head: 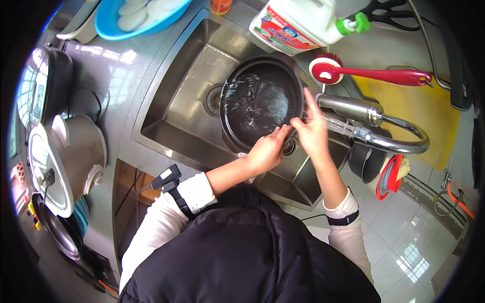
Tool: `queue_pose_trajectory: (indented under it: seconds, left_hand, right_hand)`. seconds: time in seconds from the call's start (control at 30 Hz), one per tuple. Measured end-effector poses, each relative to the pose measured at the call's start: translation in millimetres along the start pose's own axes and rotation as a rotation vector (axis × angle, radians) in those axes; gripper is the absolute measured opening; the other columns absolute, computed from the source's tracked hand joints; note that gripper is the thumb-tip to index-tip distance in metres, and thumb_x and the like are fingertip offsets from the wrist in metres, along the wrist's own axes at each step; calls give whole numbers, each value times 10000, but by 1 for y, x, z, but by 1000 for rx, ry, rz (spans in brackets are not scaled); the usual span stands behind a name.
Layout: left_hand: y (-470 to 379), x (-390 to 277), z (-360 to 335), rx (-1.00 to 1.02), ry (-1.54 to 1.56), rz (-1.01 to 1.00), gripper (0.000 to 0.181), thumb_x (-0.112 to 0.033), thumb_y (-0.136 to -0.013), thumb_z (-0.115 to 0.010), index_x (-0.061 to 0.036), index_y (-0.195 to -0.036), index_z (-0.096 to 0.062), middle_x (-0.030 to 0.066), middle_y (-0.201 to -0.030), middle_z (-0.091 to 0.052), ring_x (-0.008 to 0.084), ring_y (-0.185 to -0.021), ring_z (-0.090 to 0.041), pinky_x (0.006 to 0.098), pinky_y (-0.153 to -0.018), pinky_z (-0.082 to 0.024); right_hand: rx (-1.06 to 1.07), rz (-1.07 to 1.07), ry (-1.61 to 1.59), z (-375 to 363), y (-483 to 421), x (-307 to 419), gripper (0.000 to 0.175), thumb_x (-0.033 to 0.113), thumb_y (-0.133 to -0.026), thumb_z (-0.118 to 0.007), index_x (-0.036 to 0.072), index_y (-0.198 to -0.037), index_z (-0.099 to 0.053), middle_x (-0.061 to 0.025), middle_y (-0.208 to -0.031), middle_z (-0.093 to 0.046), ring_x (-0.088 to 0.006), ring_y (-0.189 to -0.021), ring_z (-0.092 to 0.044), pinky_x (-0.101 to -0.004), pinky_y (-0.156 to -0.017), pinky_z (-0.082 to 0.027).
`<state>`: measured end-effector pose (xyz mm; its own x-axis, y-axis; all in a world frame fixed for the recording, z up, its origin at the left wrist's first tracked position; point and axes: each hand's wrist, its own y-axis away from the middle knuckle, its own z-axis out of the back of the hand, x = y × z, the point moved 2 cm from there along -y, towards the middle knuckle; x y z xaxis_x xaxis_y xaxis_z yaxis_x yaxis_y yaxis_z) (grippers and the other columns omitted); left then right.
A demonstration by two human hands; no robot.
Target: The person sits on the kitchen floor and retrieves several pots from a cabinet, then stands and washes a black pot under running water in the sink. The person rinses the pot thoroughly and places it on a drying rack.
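Note:
A round dark pot (261, 102) with water in it is tilted over the stainless steel sink (185, 91), across the divider between the two basins. My left hand (267, 149) is at the pot's lower right rim, its fingers against the edge. At the right rim is my right hand (312, 130), the thumb bent towards the left fingertips and the other fingers along the pot's outer side. Water sprays from the chrome faucet (394, 140) onto or beside my right hand. The undersides of both hands are hidden.
A large detergent jug (291, 28) with a green pump and a red-handled scrub brush (379, 74) are beyond the sink. A blue basin (110, 28) holding white round pieces stands at the upper left. A white-lidded electric cooker (81, 142) is on the left counter.

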<state>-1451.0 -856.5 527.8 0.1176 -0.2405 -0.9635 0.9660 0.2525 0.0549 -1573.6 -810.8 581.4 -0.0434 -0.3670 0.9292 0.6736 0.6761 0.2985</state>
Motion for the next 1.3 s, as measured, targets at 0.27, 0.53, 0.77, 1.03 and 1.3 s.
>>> queue_pose_trajectory:
  seconds: [0.27,0.53,0.77,1.03,1.3]
  left_hand:
    - [-6,1,62,53,398,189,254,-16,-770,-589,49,-1012,-543,162,-889,-646,209,-848,-622,334,-743,-476]
    - [7,-5,72,198,590,426,318,25,-731,-625,20,-1035,-531,12,-873,-592,84,-799,-544,243,-735,-456]
    - [-7,3,58,8,830,468,366,83,-690,-580,27,-1048,-533,50,-921,-612,134,-841,-580,261,-775,-461]
    - [-34,-13,60,-306,1313,463,461,-370,-967,-398,-5,-1247,-435,121,-1207,-518,216,-1102,-517,349,-936,-428]
    - [-40,-17,69,-444,1254,429,353,-363,-944,-461,-108,-1182,-515,61,-1162,-551,200,-1086,-519,339,-920,-431]
  right_hand:
    - [-132,448,713,-62,-2,-2,631,360,-883,-496,58,-1390,-274,-254,-1448,-177,-443,-1321,-205,-596,-1031,-181]
    - [87,-79,236,-15,-72,-57,512,390,-975,-312,34,-1333,-401,-130,-1369,-424,-212,-1272,-389,-306,-1058,-271]
    - [-59,546,530,-39,-36,-28,483,338,-940,-398,12,-1296,-411,-208,-1327,-423,-354,-1227,-398,-410,-1042,-294]
    - [-70,446,460,-50,-69,-30,356,279,-885,-482,91,-1176,-561,-121,-1263,-514,-345,-1183,-448,-422,-1013,-347]
    - [-10,765,575,-50,-13,1,428,276,-887,-477,55,-1253,-491,-78,-1353,-430,-301,-1292,-328,-458,-1061,-264]
